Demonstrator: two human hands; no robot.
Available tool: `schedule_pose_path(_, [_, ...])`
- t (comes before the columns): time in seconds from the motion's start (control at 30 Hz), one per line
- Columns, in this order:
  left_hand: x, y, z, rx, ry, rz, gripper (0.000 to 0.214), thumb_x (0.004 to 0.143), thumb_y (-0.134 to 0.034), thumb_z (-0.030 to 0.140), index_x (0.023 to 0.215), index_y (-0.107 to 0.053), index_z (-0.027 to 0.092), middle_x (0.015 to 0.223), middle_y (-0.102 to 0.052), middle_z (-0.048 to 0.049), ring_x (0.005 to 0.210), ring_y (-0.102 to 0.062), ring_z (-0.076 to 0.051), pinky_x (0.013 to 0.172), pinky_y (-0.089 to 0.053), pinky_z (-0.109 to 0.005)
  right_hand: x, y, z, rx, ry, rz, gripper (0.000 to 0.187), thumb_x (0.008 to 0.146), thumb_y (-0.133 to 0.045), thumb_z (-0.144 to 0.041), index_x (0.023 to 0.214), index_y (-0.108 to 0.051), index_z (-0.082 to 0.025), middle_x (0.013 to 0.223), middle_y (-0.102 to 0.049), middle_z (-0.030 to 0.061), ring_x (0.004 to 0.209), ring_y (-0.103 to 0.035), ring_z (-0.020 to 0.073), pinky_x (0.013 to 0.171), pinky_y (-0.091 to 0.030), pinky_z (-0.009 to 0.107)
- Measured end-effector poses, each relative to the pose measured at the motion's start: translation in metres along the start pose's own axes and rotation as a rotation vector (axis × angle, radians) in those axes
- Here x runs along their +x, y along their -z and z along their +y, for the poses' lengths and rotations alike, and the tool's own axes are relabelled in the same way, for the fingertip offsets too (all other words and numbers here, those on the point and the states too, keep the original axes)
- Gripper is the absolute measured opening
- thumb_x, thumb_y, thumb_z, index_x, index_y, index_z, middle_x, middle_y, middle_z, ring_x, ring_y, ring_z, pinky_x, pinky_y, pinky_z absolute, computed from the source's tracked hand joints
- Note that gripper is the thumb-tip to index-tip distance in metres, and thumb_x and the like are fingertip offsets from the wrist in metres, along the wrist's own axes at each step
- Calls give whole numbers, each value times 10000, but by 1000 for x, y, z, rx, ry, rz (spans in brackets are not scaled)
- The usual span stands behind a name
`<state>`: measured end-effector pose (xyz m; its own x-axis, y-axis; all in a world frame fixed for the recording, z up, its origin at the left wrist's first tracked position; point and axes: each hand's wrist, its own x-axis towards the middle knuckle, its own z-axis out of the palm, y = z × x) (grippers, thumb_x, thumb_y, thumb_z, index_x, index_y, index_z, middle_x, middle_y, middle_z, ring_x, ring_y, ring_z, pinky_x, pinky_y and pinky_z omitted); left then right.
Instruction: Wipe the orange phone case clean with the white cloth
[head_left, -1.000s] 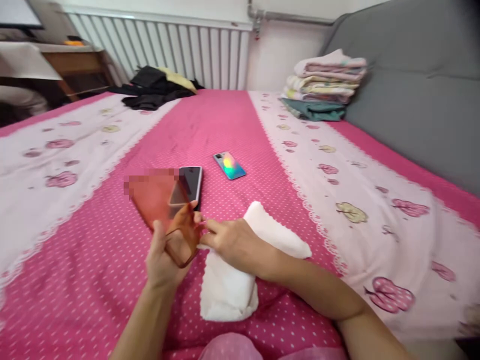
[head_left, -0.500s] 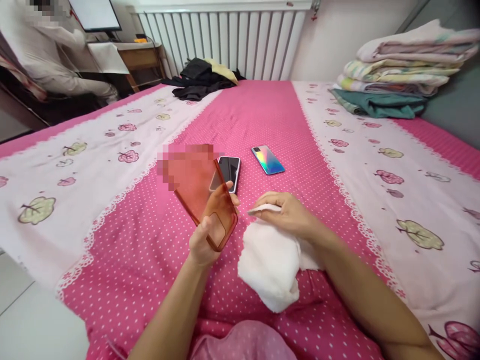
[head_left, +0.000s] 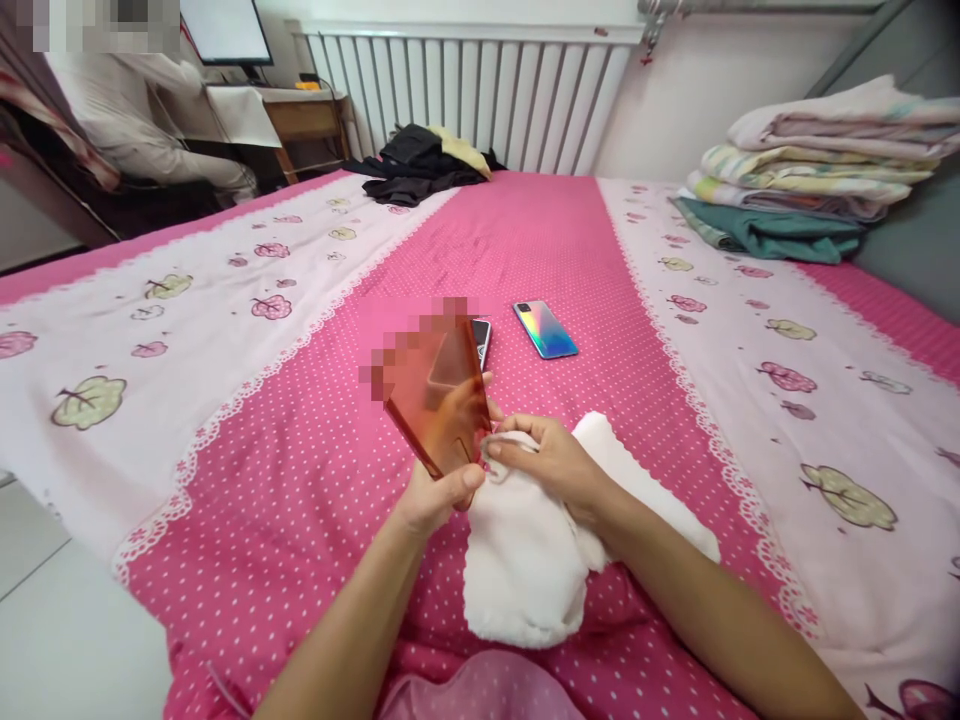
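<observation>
Tilted in my left hand (head_left: 439, 490) is a see-through orange phone case (head_left: 439, 400), gripped at its lower end; its upper part is blurred out. My right hand (head_left: 559, 465) pinches a fold of a white cloth (head_left: 525, 575) at the case's lower right edge. The cloth drapes down from the fingers, and more of it lies beyond my right wrist. A phone with a pale rim (head_left: 484, 338) lies behind the case, mostly covered by it. To its right, a phone with a shiny rainbow-blue back (head_left: 546, 330) rests face down.
All this is on a bed with a pink dotted cover (head_left: 525, 235). Folded quilts (head_left: 817, 170) are stacked at the back right. Dark clothes (head_left: 420, 160) lie at the far edge, before a radiator (head_left: 465, 95). A person (head_left: 142, 120) sits at a desk at the far left.
My right hand has moved left, bringing the cloth up to the case. The case has shifted slightly right and covers more of the phone behind it. The view has shifted a little.
</observation>
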<state>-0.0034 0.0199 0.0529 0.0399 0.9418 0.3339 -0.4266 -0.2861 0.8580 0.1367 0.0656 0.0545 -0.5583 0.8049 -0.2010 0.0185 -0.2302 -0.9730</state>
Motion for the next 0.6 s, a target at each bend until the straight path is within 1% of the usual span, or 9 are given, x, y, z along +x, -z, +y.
schedule_pose_path(0.1, [-2, -2, -2, 11, 32, 12, 710, 651, -708, 474, 1292, -487, 264, 1008, -508, -66, 668, -464, -128, 549, -445, -244, 2, -6, 7, -24, 51, 26, 289, 679, -719, -377, 815, -586, -161, 708, -621, -10, 647, -576, 133, 605, -437, 245])
schedule_pose_path(0.17, [-4, -3, -3, 22, 18, -2, 703, 661, -701, 481, 1294, -484, 267, 995, -509, -56, 624, -435, -112, 501, -418, -230, 3, -8, 11, 23, 39, -23, 245, 714, -681, -366, 827, -593, -167, 718, -619, -14, 654, -577, 136, 618, -444, 253])
schedule_pose_path(0.2, [-5, -3, -4, 39, 10, -21, 701, 671, -694, 485, 1301, -475, 269, 997, -508, -54, 631, -439, -115, 523, -429, -237, 3, -9, 12, 55, 13, -59, 220, 730, -659, -366, 803, -590, -169, 704, -615, -16, 636, -572, 134, 605, -441, 252])
schedule_pose_path(0.27, [-6, -3, -6, 84, -10, -61, 685, 690, -682, 482, 1305, -466, 270, 1024, -505, -59, 712, -483, -144, 647, -467, -274, 3, -9, 15, 92, -10, -92, 197, 747, -625, -356, 720, -566, -171, 652, -599, -25, 587, -553, 127, 568, -423, 243])
schedule_pose_path(0.33, [-8, -3, -8, 124, -22, -92, 648, 694, -689, 452, 1280, -485, 263, 1069, -494, -72, 841, -513, -192, 774, -466, -325, 4, -9, 19, 71, 29, -58, 195, 758, -594, -333, 661, -534, -175, 616, -584, -32, 565, -540, 123, 548, -403, 234])
schedule_pose_path(0.4, [-9, -3, -10, 121, -14, -105, 601, 694, -692, 425, 1241, -511, 256, 1089, -488, -78, 915, -511, -218, 802, -461, -342, 5, -8, 21, -17, 94, 8, 186, 767, -561, -304, 636, -520, -179, 596, -567, -40, 555, -522, 117, 541, -382, 229])
schedule_pose_path(0.47, [-9, -5, -13, 84, 6, -92, 586, 691, -687, 431, 1221, -521, 246, 1100, -495, -84, 958, -508, -233, 814, -462, -347, 5, -8, 21, -155, 148, 65, 200, 782, -524, -289, 614, -516, -181, 569, -537, -46, 533, -490, 111, 526, -355, 226])
schedule_pose_path(0.53, [-8, -7, -13, 30, 8, -39, 621, 674, -687, 466, 1227, -518, 239, 1110, -515, -89, 997, -507, -250, 837, -462, -357, 4, -8, 20, -326, 209, 136, 224, 800, -491, -284, 606, -531, -181, 541, -501, -47, 508, -458, 108, 512, -330, 228])
schedule_pose_path(0.6, [-7, -10, -12, -11, 3, 27, 669, 644, -696, 492, 1235, -518, 234, 1104, -543, -93, 1002, -521, -265, 835, -470, -367, 2, -9, 18, -495, 271, 196, 242, 831, -461, -301, 667, -591, -180, 541, -501, -39, 496, -455, 115, 512, -323, 236])
